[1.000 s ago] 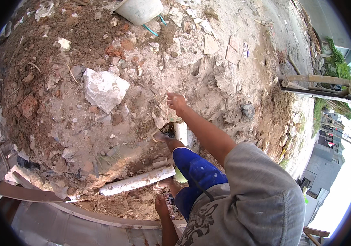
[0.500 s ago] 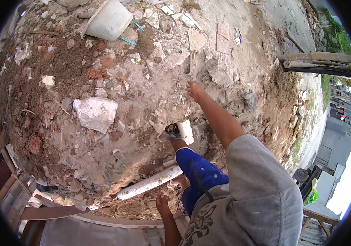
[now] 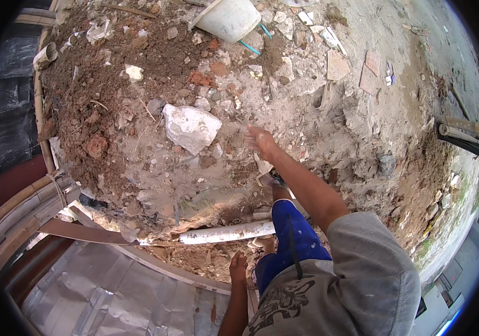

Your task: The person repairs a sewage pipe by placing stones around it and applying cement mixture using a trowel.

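My right hand [image 3: 260, 140] is stretched out over the rubble with its fingers spread and nothing in them. It is nearest to a large whitish rock [image 3: 192, 129], a little to its left, and does not appear to touch it. Low by my body, my left hand [image 3: 239, 265] hangs with its fingers loosely bent and apart, holding nothing. A long white pipe [image 3: 227, 232] lies in a trench just beyond that hand. My right forearm partly hides the spot beside my forward foot.
A grey-white tub [image 3: 228, 20] with blue cord rests tilted at the top. Broken tiles [image 3: 338, 65] and loose stones lie to its right. Metal sheeting [image 3: 122, 285] and a wooden edge border the lower left. Bamboo poles [image 3: 462, 130] jut in from the right.
The view has swung left, so the ground appears further right. My right hand has moved left toward the whitish rock, and its forearm now covers the short white pipe near my foot.
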{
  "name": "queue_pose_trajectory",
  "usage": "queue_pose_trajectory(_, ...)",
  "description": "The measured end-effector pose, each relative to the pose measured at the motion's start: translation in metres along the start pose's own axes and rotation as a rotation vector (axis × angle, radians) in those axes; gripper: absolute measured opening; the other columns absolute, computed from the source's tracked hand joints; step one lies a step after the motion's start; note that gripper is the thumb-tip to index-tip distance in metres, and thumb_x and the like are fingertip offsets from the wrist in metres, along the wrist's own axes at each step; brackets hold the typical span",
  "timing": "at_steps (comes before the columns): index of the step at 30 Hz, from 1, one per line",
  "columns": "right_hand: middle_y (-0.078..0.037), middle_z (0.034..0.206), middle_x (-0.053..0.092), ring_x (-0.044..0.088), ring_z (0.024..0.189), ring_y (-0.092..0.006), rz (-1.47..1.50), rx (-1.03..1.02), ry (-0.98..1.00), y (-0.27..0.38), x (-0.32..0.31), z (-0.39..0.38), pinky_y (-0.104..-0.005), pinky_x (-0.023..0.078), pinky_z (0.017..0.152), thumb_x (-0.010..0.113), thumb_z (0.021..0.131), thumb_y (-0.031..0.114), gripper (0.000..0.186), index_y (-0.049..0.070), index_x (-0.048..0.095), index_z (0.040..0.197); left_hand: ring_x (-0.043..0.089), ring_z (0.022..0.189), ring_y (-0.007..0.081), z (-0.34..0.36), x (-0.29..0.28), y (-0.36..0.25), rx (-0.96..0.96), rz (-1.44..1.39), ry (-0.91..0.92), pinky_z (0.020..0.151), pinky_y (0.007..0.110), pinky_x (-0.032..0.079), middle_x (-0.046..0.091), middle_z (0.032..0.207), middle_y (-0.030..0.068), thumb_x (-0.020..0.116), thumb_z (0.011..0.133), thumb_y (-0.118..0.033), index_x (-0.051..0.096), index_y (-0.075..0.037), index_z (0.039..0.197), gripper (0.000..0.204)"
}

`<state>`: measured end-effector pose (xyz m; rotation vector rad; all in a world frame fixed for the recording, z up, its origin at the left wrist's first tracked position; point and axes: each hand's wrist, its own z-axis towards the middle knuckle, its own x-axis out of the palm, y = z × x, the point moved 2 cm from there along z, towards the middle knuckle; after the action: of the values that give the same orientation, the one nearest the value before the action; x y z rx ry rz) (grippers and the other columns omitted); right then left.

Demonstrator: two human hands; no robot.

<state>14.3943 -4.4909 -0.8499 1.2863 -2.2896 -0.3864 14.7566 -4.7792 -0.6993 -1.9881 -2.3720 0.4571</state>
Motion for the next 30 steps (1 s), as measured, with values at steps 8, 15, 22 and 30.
queue_pose_trajectory(8,-0.011,0.136,0.052,0.051,0.119,-0.0312,0.162,0.061,0.0,-0.017,0.128,0.02,-0.0468,0.041,0.097,0.05,0.093,0.061,0.07,0.01,0.042,0.141,0.059,0.108,0.0206,-0.024,0.0,-0.001,0.126,-0.144,0.005,0.087,0.034,0.05,0.057,0.125,0.0092,0.057,0.097,-0.022,0.046,-0.002,0.138,0.047)
queue_pose_trajectory(15,-0.01,0.132,0.056,0.051,0.119,-0.0303,0.233,0.155,-0.056,0.001,0.158,0.009,-0.0465,0.04,0.097,0.057,0.09,0.058,0.064,0.011,0.05,0.134,0.061,0.086,0.012,-0.023,-0.034,0.048,0.069,-0.24,-0.181,0.069,0.028,0.049,0.063,0.099,0.0034,0.063,0.09,-0.02,0.058,-0.004,0.125,0.04)
queue_pose_trajectory(22,-0.015,0.132,0.056,0.053,0.121,-0.0289,0.452,-0.165,0.056,0.021,0.17,0.008,-0.0437,0.037,0.107,0.066,0.09,0.034,0.056,-0.001,0.051,0.13,0.05,0.066,0.0071,-0.035,-0.028,0.06,0.012,-0.343,-0.134,0.057,0.023,0.042,0.055,0.079,-0.0028,0.063,0.089,-0.019,0.059,-0.002,0.121,0.037)
queue_pose_trajectory(30,-0.017,0.121,0.061,0.059,0.112,-0.0291,0.083,-0.262,0.089,0.036,0.167,-0.011,-0.0437,0.047,0.094,0.083,0.072,0.012,0.07,-0.005,0.048,0.13,0.059,0.085,0.0117,-0.032,-0.018,0.029,0.124,-0.341,-0.105,0.068,0.025,0.049,0.062,0.101,0.0046,0.065,0.089,-0.02,0.051,0.002,0.132,0.05)
